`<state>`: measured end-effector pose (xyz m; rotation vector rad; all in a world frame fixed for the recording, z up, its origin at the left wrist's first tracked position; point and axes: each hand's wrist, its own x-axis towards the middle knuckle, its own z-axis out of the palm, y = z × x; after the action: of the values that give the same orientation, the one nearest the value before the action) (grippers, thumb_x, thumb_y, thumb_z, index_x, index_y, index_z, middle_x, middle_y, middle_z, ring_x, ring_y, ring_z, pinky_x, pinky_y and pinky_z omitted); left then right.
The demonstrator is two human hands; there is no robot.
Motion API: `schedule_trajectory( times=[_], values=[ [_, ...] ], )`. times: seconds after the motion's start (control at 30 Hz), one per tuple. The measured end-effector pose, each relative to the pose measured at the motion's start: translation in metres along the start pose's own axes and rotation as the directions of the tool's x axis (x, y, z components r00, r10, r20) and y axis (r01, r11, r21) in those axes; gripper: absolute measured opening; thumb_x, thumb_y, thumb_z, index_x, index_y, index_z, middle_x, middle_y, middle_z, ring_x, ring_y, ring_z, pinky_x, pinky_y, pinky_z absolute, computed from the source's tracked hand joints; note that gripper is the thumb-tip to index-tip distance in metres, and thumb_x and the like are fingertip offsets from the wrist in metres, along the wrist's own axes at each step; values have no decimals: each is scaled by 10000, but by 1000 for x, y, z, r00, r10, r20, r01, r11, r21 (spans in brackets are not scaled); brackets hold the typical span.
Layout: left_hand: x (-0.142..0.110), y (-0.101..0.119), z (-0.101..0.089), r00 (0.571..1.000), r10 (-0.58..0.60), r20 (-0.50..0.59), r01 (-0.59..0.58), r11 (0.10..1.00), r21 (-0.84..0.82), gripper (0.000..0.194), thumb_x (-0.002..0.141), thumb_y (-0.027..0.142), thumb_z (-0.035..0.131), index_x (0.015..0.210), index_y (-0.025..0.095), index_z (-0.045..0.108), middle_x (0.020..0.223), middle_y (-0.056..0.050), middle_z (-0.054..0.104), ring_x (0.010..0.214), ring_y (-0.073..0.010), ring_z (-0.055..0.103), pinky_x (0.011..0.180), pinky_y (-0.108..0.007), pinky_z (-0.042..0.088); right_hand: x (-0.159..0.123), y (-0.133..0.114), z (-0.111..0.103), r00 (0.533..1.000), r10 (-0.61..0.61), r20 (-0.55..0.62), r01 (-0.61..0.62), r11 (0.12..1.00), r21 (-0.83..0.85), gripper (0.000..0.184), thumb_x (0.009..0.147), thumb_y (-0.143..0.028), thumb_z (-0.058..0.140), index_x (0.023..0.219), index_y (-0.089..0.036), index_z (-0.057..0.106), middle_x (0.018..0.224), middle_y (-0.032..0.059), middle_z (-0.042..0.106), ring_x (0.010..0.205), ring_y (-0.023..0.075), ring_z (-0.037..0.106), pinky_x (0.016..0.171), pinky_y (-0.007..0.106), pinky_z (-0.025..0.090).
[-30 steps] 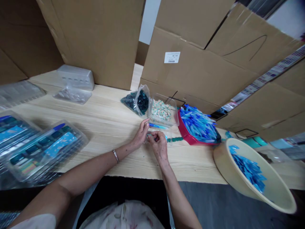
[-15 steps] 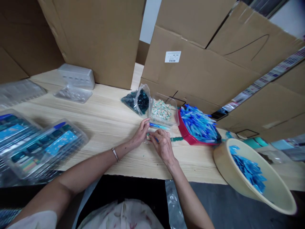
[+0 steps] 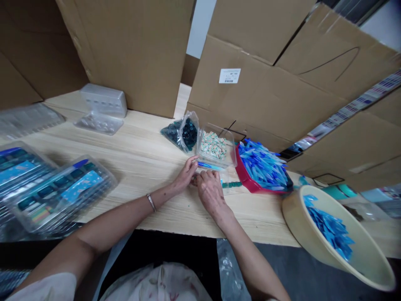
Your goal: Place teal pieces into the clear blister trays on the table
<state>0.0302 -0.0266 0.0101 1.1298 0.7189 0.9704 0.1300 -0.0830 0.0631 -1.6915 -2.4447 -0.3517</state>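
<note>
A shallow clear plastic case (image 3: 232,190) lies on the table in front of me, with a blue pen (image 3: 209,166) along its far side and a row of dark green pieces (image 3: 234,184) at its right. My left hand (image 3: 187,172) is closed on the case's left end, thumb and fingers at its edge. Over the case's left part my right hand (image 3: 211,190) bends down with curled fingers, fingertips close to the left hand. Whatever sits between those fingertips is hidden behind the knuckles.
Beyond the case are a bag of dark teal pieces (image 3: 175,134), a clear box of small pale pieces (image 3: 214,145) and a red tray (image 3: 243,177) of blue plastic pieces. A cream basin (image 3: 293,217) with blue packets stands right. Filled cases (image 3: 67,188) are stacked left; cardboard (image 3: 266,100) walls the back.
My right hand has turned knuckles-up and its fingers have pressed down over the case's left part, covering the small pieces seen there before. The left hand stays in place.
</note>
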Motion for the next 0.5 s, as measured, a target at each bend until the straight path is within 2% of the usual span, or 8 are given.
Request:
schedule_trajectory(
  times=[0.13, 0.27, 0.4, 0.5],
  values=[
    [4, 1, -3, 997, 69, -27, -68, 998, 10, 520, 866, 525, 363, 1287, 222, 372, 1125, -72, 515, 819, -146, 543, 703, -277, 469, -6, 7, 2, 993, 81, -87, -64, 981, 186, 163, 871, -176, 484, 879, -182, 647, 806, 60, 603, 813, 197, 522, 738, 328, 322],
    [6, 0, -6, 994, 101, -43, -98, 994, 52, 503, 877, 506, 356, 1273, 199, 393, 1150, -77, 509, 951, -167, 524, 805, -292, 449, -11, 15, 1, 987, 92, -128, -43, 940, 339, 169, 879, -220, 494, 975, -188, 630, 833, 43, 598, 844, 180, 535, 756, 310, 341],
    [7, -7, -6, 990, 139, -34, -136, 988, 67, 502, 882, 498, 350, 1282, 198, 388, 1112, -71, 527, 934, -164, 523, 822, -302, 441, -11, 13, -2, 996, 19, -82, 2, 969, 245, 173, 882, -222, 487, 951, -199, 644, 814, 49, 564, 822, 183, 505, 740, 314, 338],
    [8, -9, -4, 990, 129, -52, -125, 990, 63, 511, 872, 515, 358, 1277, 205, 392, 1054, -63, 541, 810, -148, 530, 714, -282, 459, -11, 9, -3, 998, -28, -54, 34, 993, 113, 177, 884, -204, 473, 916, -202, 647, 807, 58, 550, 798, 190, 477, 722, 327, 329]
  ],
)
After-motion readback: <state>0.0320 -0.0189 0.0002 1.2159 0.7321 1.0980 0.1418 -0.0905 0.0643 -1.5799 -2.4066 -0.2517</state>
